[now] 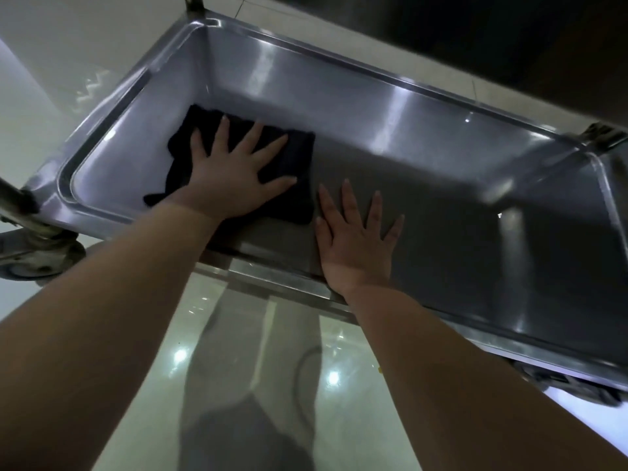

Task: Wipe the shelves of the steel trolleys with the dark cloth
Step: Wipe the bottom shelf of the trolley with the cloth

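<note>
Lying flat on the trolley's steel shelf (pixel 441 198), the dark cloth (pixel 299 154) sits toward the 9 o'clock end of the tray-like basin as I watch through the head camera. The left hand (pixel 234 175) presses down on it, palm flat, fingers straight and spread toward 1 o'clock. Just beside the cloth, at its 4 o'clock, the right hand (pixel 356 243) rests flat on bare steel, fingers spread, holding nothing; I cannot tell whether its thumb touches the cloth's edge. A raised rim (pixel 102 107) with rounded corners runs around the shelf. At my 9 o'clock a caster wheel (pixel 30 263) shows below the shelf corner. Glossy pale floor (pixel 238 351) at 6 o'clock reflects lights.
</note>
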A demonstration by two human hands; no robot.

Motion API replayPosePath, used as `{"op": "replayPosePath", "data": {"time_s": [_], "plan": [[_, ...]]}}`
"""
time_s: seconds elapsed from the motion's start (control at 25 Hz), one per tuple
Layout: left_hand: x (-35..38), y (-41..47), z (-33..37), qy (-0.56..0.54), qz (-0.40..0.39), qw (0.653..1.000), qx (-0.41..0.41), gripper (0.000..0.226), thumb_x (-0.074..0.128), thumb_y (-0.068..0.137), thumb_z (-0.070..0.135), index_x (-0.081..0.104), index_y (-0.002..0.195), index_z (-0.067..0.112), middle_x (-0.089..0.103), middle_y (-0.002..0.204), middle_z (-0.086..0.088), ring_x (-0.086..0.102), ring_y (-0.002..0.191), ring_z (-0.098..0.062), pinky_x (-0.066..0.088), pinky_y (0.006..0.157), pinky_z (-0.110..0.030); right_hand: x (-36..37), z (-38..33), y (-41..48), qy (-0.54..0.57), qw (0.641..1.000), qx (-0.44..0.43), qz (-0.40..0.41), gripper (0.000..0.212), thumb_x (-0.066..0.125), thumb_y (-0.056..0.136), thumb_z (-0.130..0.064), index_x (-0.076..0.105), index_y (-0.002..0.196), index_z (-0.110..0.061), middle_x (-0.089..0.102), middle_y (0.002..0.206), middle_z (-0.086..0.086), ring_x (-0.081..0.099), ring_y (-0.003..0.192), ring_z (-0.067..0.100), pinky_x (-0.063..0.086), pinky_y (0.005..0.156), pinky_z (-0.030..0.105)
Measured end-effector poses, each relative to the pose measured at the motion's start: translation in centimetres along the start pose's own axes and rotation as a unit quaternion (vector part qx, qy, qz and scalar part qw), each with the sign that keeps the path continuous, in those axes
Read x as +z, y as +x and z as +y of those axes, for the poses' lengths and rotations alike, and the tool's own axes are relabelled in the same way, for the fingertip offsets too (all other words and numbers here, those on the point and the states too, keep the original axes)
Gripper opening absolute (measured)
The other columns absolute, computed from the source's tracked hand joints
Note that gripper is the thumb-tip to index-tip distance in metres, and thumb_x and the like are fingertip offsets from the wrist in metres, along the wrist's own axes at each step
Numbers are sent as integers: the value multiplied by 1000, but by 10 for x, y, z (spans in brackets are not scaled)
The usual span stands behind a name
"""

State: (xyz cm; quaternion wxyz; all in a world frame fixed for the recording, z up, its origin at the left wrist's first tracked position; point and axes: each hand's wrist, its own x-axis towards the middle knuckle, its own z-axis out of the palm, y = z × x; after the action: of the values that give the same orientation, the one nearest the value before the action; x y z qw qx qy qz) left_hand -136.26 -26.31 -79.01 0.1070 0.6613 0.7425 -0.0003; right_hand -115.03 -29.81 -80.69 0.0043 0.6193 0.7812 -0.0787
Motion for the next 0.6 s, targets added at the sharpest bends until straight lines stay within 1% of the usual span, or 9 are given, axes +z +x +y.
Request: {"op": "replayPosePath", "data": {"time_s": [0.12,0.24,0.32,0.44,0.52,0.6], "plan": [[12,-75,-30,20,3,1000,2,78,-2,65,95,-14,137,68,-7,162,19,-8,149,-30,-4,113,-61,3,1,-2,-2,1000,1,2,51,8,99,-56,-7,147,-55,-14,161,-19,-18,148,32,-13,110,68],[10,-92,-61,24,-10,999,-31,77,-2,61,97,-17,133,72,-9,161,21,-10,150,-26,-6,114,-60,4,-1,-3,-12,1000,-4,8,54,1,94,-59,-10,146,-55,-15,160,-19,-18,147,35,-12,109,69],[5,-67,-67,37,-1,998,-47,81,-2,61,98,-16,135,70,-10,162,19,-10,149,-31,-6,113,-64,4,-4,-2,-12,999,-38,11,55,-1,91,-62,-10,145,-56,-14,159,-23,-19,147,36,-14,107,71],[-3,-7,-70,28,18,999,-42,82,8,67,96,-4,142,65,-4,163,13,-9,149,-35,-6,110,-69,4,-6,0,-20,995,-97,2,55,-4,88,-67,-11,142,-61,-12,159,-27,-18,147,33,-15,107,71],[-12,35,-75,26,10,999,-44,81,13,70,93,0,144,63,-3,164,12,-9,149,-35,-6,109,-69,3,-4,2,-24,995,-97,6,56,-5,87,-69,-12,141,-63,-12,158,-28,-18,148,32,-13,108,70],[-23,67,-78,27,-14,998,-59,80,17,74,91,0,145,61,-5,164,11,-10,149,-34,-6,110,-70,3,-3,1,-23,995,-93,6,55,-4,87,-69,-12,141,-63,-12,158,-28,-18,148,31,-12,108,70]]}}
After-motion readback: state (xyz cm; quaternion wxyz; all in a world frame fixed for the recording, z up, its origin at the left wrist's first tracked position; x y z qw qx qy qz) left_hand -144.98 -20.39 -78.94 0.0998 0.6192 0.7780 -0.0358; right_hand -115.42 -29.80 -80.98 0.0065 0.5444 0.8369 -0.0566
